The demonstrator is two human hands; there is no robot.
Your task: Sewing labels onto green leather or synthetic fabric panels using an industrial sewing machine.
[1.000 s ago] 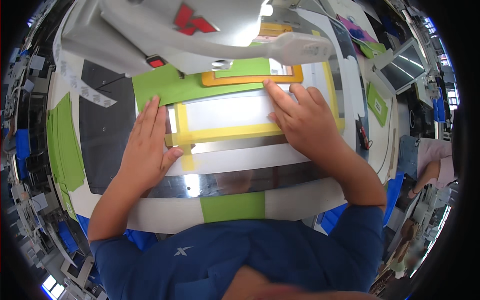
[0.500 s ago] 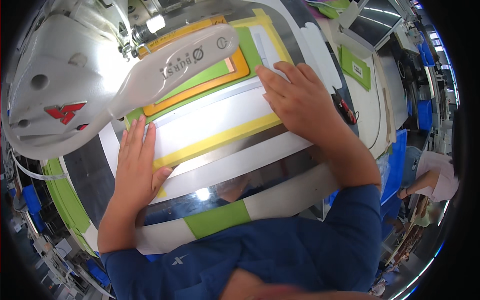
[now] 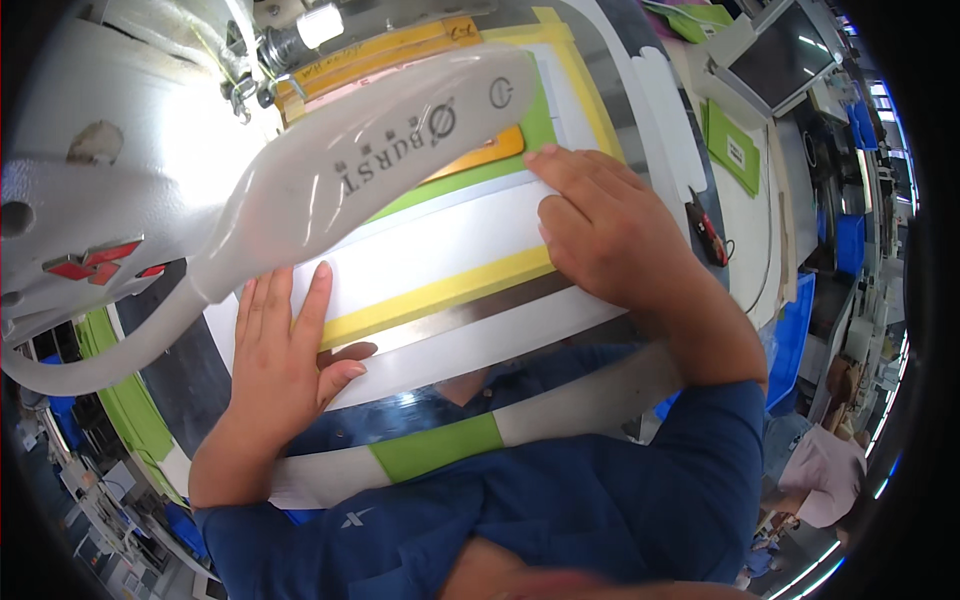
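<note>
My left hand (image 3: 280,355) lies open on the white board (image 3: 430,250) with yellow tape (image 3: 440,295), fingertips near the lower side of a grey machine arm. My right hand (image 3: 610,235) has its index finger extended to the edge of a green sheet (image 3: 540,110), beside an orange frame (image 3: 490,148), its other fingers bent and holding nothing. The pale lamp housing (image 3: 300,190) hides much of the sheet and frame. The white board sits on a dark metal plate (image 3: 175,375).
A white machine (image 3: 130,190) fills the upper left. Scissors (image 3: 708,228), green pieces (image 3: 730,150), a monitor (image 3: 775,55) and a blue bin (image 3: 790,340) are at the right; green sheets (image 3: 130,400) at the left. A person (image 3: 820,470) is at the lower right.
The view has turned, bringing the machine and lamp down and left over the sheet and frame. My left fingertips sit lower in view; my right middle finger is more bent.
</note>
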